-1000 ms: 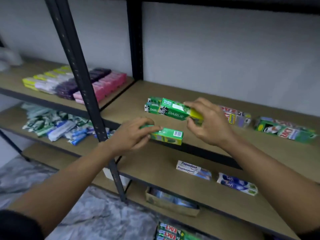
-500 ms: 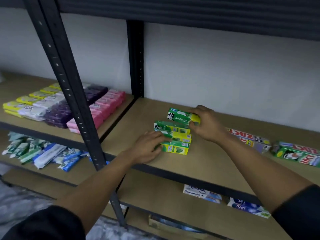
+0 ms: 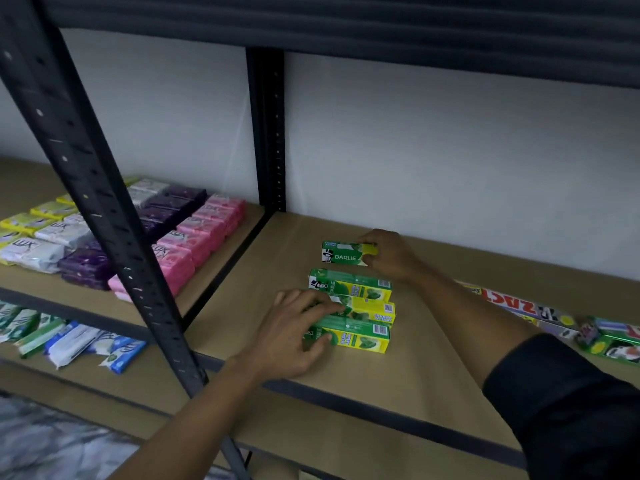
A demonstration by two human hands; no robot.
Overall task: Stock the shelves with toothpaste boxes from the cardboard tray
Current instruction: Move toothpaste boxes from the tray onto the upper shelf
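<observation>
"Boxes of toothpaste (image 3: 349, 289), where are they?"

"Four green ones, side by side on your shelf (image 3: 433, 358). Your right hand (image 3: 391, 254) pinches the rear box (image 3: 341, 253) by its right end, fingers curled."

"And the left?"

"Your left hand (image 3: 294, 327) lies nearly flat, fingers across the left ends of the two front boxes (image 3: 360, 336). Soap bars (image 3: 194, 244) sit farther left."

Darlie box (image 3: 343, 252) farther back now
</observation>
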